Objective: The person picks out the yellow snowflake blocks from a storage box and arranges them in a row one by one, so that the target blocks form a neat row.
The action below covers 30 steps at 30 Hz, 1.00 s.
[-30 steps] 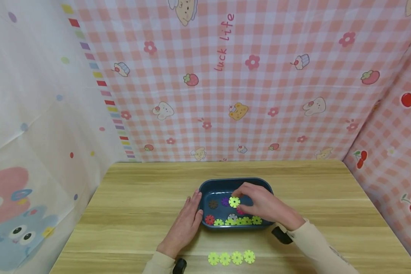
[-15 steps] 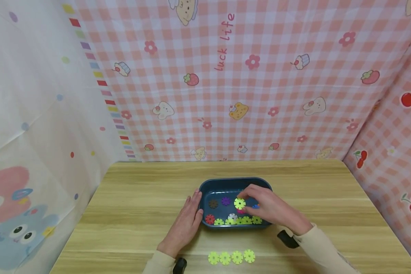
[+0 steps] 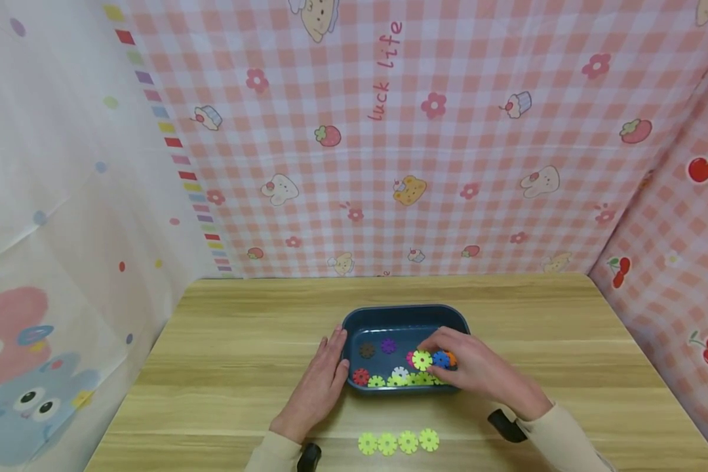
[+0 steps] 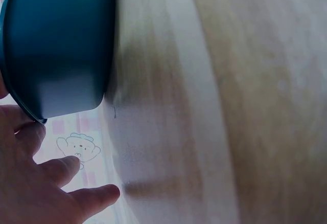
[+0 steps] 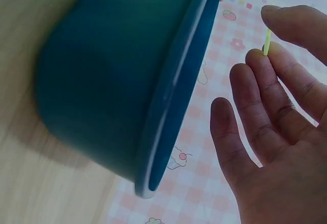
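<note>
My right hand [image 3: 478, 368] pinches a yellow-green notched plastic disc [image 3: 422, 360] between thumb and fingers, above the dark blue tray [image 3: 404, 312]. In the right wrist view the same disc [image 5: 266, 42] shows edge-on at the fingertips, higher than the tray rim. My left hand [image 3: 317, 387] rests with extended fingers against the tray's left end. Inside the tray lie a brown disc [image 3: 367, 350], a purple disc [image 3: 388, 345], a red disc [image 3: 360, 376], a white disc [image 3: 399, 373], a blue disc [image 3: 440, 359] and several yellow-green discs [image 3: 376, 381] along the near wall.
A row of several yellow-green discs [image 3: 387, 444] lies on the wooden table [image 3: 242, 354] in front of the tray. Patterned cloth [image 3: 401, 144] hangs behind the table and at both sides.
My right hand has shifted right and slightly nearer with the yellow-green disc, baring the blue disc and part of an orange one. The left hand stays at the tray.
</note>
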Each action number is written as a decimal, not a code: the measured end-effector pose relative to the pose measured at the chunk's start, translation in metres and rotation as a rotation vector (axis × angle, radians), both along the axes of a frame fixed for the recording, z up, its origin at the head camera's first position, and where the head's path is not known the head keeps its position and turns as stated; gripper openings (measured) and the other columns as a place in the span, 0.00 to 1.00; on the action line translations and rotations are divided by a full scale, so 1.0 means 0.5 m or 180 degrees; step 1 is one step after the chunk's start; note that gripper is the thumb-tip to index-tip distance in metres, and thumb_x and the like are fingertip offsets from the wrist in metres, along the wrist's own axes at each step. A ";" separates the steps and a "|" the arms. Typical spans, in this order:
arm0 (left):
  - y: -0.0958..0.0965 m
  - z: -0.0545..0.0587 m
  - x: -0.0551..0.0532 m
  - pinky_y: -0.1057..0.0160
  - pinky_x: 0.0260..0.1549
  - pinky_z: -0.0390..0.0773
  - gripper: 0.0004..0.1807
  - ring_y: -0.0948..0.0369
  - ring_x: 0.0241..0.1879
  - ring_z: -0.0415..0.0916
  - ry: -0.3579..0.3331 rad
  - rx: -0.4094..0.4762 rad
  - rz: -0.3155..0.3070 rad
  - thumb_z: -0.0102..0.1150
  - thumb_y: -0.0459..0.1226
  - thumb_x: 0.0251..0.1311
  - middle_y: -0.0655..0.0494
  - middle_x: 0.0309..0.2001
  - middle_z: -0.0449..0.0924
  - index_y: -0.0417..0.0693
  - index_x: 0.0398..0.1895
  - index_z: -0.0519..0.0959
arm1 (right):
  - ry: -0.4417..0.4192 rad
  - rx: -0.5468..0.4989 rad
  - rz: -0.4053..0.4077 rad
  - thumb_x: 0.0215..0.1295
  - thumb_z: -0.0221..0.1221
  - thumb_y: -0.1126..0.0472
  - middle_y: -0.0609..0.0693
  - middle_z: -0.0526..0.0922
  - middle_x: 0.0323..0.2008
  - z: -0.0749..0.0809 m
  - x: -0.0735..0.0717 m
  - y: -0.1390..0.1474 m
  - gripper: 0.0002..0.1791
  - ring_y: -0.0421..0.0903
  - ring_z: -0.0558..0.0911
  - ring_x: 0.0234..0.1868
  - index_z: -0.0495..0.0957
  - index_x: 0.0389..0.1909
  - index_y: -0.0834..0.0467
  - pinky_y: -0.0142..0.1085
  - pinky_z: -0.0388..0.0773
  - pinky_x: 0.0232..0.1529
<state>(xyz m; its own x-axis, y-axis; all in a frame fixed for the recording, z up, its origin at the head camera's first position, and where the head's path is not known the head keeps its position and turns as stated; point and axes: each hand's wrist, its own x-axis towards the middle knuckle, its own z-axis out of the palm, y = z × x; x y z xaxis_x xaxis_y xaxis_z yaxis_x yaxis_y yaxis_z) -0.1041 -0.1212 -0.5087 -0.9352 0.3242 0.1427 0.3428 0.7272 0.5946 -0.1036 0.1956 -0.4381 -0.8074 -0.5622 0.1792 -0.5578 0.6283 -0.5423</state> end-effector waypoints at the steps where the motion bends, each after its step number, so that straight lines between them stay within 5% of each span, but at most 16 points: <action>1: 0.000 0.000 0.000 0.42 0.75 0.55 0.31 0.41 0.79 0.50 0.0011 0.0003 -0.0005 0.43 0.42 0.82 0.49 0.83 0.49 0.43 0.83 0.55 | 0.0001 0.0007 0.0001 0.67 0.70 0.61 0.41 0.82 0.47 -0.001 0.002 0.002 0.14 0.46 0.83 0.46 0.83 0.52 0.53 0.44 0.85 0.48; 20: 0.001 -0.004 -0.001 0.42 0.75 0.56 0.31 0.40 0.79 0.50 0.0085 0.0027 0.0001 0.44 0.41 0.82 0.48 0.83 0.49 0.42 0.83 0.55 | 0.0231 -0.0212 -0.0088 0.62 0.72 0.63 0.41 0.83 0.47 -0.034 0.045 0.022 0.16 0.45 0.84 0.45 0.83 0.51 0.52 0.42 0.86 0.47; 30: 0.002 -0.001 0.003 0.40 0.74 0.57 0.31 0.39 0.78 0.52 0.0111 0.0075 -0.0003 0.45 0.40 0.81 0.47 0.82 0.50 0.41 0.82 0.56 | 0.0650 -0.0334 0.0108 0.57 0.75 0.67 0.44 0.84 0.47 -0.043 0.073 0.036 0.21 0.42 0.84 0.44 0.83 0.51 0.53 0.39 0.86 0.43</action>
